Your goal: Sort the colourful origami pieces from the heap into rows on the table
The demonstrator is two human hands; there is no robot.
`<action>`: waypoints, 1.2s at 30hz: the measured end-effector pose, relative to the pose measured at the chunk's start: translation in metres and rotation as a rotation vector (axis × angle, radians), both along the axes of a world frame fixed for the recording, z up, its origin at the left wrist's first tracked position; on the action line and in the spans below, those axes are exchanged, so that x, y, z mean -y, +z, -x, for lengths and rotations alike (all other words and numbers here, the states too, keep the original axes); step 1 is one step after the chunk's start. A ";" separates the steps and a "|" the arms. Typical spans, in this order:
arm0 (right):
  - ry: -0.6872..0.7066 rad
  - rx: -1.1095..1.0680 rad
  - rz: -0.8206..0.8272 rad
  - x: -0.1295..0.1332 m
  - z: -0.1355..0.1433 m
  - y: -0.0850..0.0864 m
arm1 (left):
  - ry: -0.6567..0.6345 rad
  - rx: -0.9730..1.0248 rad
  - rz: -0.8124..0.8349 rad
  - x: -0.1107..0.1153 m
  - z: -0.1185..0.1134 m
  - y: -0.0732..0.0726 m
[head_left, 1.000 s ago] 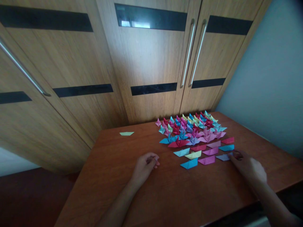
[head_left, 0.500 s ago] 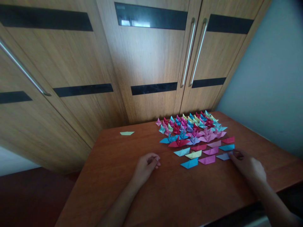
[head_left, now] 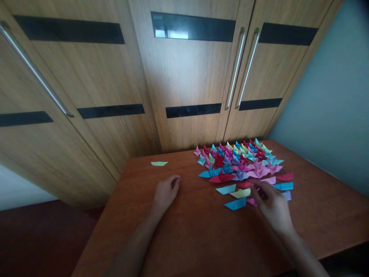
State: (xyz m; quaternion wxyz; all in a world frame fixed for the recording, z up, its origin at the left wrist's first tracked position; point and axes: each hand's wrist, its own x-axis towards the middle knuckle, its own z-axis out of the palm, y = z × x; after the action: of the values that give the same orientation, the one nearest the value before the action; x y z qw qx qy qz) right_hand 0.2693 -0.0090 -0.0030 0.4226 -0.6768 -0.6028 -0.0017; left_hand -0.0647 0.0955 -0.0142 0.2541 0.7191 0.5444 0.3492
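Note:
On the brown table (head_left: pixel 196 227), my left hand (head_left: pixel 167 194) has its fingers loosely curled, with nothing visible in them. Beyond it lies a flat pale green folded paper strip (head_left: pixel 159 164). My right hand (head_left: pixel 272 204) hovers over rows of folded paper strips, thumb and forefinger slightly apart beside the right end of a yellow folded strip (head_left: pixel 240 193). It partly covers a magenta strip (head_left: pixel 251 201) and a lavender strip (head_left: pixel 287 195). Around it lie a blue strip (head_left: pixel 235 204), a light blue strip (head_left: pixel 226 189) and a red strip (head_left: pixel 285 177).
Behind the strips, several origami cranes (head_left: pixel 221 177) and small folded figures in many colours stand in close rows. A wooden wardrobe (head_left: pixel 190 77) with long metal handles rises behind the table. A pale blue wall (head_left: pixel 325 115) is at the right.
My right hand has left the lavender strip and moved left to the yellow one. My left hand has shifted left and away from me, nearer the pale green strip. The view has shifted slightly.

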 end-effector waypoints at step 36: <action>0.262 0.105 0.159 -0.052 0.181 -0.030 | -0.075 -0.288 -0.252 0.039 0.009 -0.011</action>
State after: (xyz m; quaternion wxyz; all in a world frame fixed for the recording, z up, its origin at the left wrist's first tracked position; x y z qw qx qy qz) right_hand 0.0888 0.0432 -0.0332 0.3324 -0.6225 -0.7055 0.0658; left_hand -0.0741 0.0564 -0.0256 0.0944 0.8077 0.4999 0.2981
